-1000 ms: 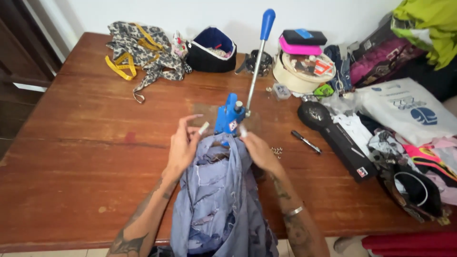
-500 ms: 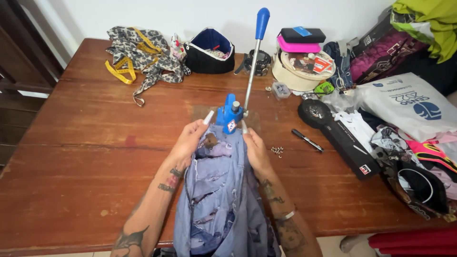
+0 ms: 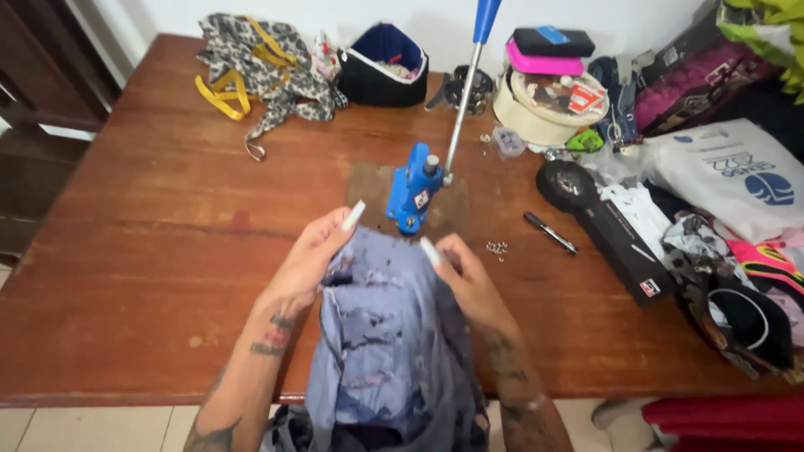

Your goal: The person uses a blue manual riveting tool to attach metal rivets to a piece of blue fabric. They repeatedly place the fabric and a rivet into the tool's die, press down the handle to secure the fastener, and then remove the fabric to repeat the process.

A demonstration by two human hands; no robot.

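Blue-grey patterned garment held up before the blue press

The pale blue-grey garment, printed with darker blotches, is draped from the near edge of the wooden surface and hangs down below it. Its upper edge is pinched on either side by the left hand and the right hand. It is held just beside the base of the blue lever press, which stands upright.

One blue press, one black pen, two hands.
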